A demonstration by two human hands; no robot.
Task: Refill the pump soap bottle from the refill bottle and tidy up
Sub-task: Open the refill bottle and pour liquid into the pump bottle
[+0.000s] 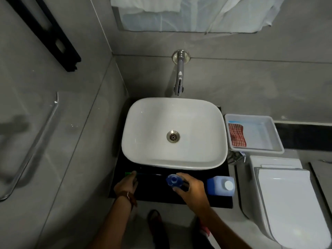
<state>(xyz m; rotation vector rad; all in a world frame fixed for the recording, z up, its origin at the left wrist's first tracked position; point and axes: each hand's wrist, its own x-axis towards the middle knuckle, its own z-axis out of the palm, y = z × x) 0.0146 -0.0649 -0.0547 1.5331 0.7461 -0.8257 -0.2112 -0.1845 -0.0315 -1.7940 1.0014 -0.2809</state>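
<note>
The right hand (193, 190) curls its grip around the open soap bottle (173, 180), steadying it upright on the counter (158, 196). The left hand (126, 185) pinches the pump tube (143, 174). The capped refill bottle (220, 186) stands just beside.

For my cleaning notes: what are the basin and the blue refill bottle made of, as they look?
Basin: probably glazed ceramic; white, smooth, with soft glossy highlights. Refill bottle: probably plastic; translucent pale blue, matte, squarish, with a white screw cap.
</note>
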